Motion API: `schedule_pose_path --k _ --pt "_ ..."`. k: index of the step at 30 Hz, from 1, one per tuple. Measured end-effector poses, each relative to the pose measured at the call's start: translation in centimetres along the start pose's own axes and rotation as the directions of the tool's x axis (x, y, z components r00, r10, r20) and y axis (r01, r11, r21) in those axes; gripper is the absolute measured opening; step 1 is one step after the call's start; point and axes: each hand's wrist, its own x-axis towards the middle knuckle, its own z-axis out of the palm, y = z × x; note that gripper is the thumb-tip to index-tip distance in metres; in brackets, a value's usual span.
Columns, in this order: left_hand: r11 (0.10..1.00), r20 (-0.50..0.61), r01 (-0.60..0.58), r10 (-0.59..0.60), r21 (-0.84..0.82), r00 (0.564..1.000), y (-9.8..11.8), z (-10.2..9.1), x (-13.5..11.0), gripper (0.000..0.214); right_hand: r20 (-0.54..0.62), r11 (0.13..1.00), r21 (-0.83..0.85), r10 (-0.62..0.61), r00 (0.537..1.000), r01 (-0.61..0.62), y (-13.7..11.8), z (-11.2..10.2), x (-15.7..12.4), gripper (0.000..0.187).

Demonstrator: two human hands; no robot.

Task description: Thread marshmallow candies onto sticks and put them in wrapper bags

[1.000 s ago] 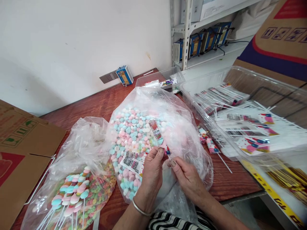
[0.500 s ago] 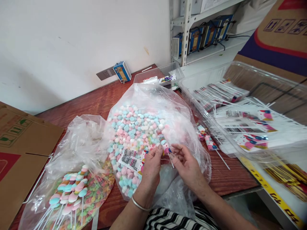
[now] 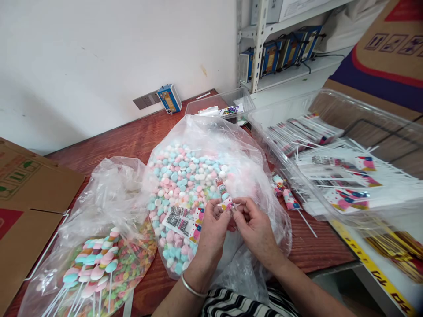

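Note:
My left hand point(image 3: 213, 226) and my right hand point(image 3: 254, 226) meet over the large bag, both closed on the lower end of a wrapped candy stick point(image 3: 220, 188). Its printed clear wrapper shows colourful candy inside and points away from me; the stick end is hidden by my fingers. A flat printed wrapper point(image 3: 181, 223) lies beside my left hand on the marshmallows point(image 3: 178, 171) in the large clear bag point(image 3: 211, 132). Several bare marshmallow skewers point(image 3: 94, 264) rest to the left on a smaller bag point(image 3: 114, 176) of ring-shaped gummies point(image 3: 139, 251).
Right of the large bag, finished wrapped sticks point(image 3: 291, 199) lie on the red-brown table point(image 3: 317, 246). A clear tray point(image 3: 274, 163) holds white sticks and printed wrappers. Gold packets point(image 3: 396, 246) sit below it. A cardboard box point(image 3: 29, 211) stands left; a small blue device point(image 3: 169, 99) is by the wall.
My right hand has moved left and its fingers have closed in on the wrapper's lower end beside my left fingers. The white stick end seen before is now covered.

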Motion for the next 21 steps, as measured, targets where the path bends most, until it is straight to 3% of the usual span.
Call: schedule_pose_path --k 6,9,13,17,21 --pt "0.958 -0.097 -0.154 0.182 0.243 0.979 -0.4 -0.6 1.2 0.04 0.018 0.999 0.033 0.008 1.0 -0.009 -0.4 0.8 0.0 0.015" --pt "0.92 -0.104 -0.195 0.244 0.341 0.964 -0.4 -1.2 1.8 0.044 0.061 0.986 0.142 0.076 0.995 -0.084 -0.5 1.3 0.1 0.018" --pt "0.905 -0.091 -0.189 0.24 0.382 0.966 0.2 -1.6 2.5 0.046 0.124 0.951 0.264 0.133 0.983 -0.162 0.0 2.0 0.2 0.023" --pt "0.878 -0.143 -0.161 0.249 0.452 0.958 0.6 -1.5 3.3 0.045 0.12 0.964 0.229 0.11 0.987 -0.136 0.6 2.5 0.1 0.025" --pt "0.883 -0.169 -0.157 0.253 0.442 0.952 0.5 -1.1 3.6 0.03 0.115 0.968 0.207 0.119 0.986 -0.141 0.9 2.7 0.2 0.024"
